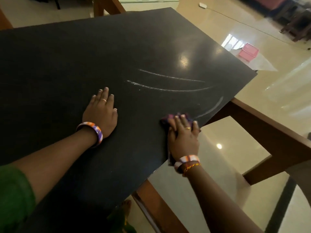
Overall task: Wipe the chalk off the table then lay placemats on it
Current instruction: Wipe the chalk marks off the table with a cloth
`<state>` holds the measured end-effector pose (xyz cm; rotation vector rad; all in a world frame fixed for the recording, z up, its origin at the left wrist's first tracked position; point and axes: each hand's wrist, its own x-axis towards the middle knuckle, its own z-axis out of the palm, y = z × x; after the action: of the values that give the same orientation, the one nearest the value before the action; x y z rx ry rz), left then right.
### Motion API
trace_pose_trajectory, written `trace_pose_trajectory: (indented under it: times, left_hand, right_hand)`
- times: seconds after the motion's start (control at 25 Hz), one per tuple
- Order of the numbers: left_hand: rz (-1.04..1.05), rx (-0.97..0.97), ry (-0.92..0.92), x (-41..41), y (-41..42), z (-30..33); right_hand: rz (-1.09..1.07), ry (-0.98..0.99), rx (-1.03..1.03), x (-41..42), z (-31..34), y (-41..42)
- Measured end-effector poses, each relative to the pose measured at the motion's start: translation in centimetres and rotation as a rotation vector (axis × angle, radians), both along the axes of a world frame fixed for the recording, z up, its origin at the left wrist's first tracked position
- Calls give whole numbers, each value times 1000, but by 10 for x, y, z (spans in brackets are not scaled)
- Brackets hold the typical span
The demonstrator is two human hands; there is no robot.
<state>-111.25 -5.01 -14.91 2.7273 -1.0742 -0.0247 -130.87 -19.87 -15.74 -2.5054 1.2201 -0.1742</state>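
A black tabletop [70,64] fills most of the view. Two long curved chalk lines [168,84] cross its right half, and a shorter chalk arc [213,107] runs near the right edge. My left hand [101,113] lies flat on the table, fingers straight, left of the lines. My right hand [183,137] presses a dark purple checked cloth [170,118] onto the table near its right edge, fingers spread over it, just below the short arc. No placemats are in view.
A brown wooden frame [269,125] and a pale glass-like surface [227,148] extend past the black top's right edge. A pink container [248,52] sits on the glossy floor at the right. Dark furniture [296,22] stands at the far right.
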Motion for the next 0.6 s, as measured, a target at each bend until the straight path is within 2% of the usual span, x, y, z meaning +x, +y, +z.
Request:
trace_pose_trajectory:
  times: [0.12,0.16,0.24,0.32,0.4,0.48,0.6]
  left_hand:
    - [-328,-217,-66,-13,-40,-2]
    - [-462,-272,-89,-18,-50,-3]
    - [-636,-259,-62,-28,-69,-4]
    - [-662,-242,3,-31,-79,-6]
    - [-633,-248,49,-28,-82,-9]
    - [-623,-270,51,-28,-81,-11]
    - [-607,-247,63,-29,-82,-8]
  right_hand:
    - [136,105,-41,-14,2,17]
    - [140,93,-27,-14,5,-1]
    - [38,17,51,-10,7,-56]
    - [-151,-34,197,0,12,-111]
    - [-285,-40,254,10,15,-130]
    - [-273,-81,244,10,13,-108]
    - [-155,-116,141,-7,2,-29]
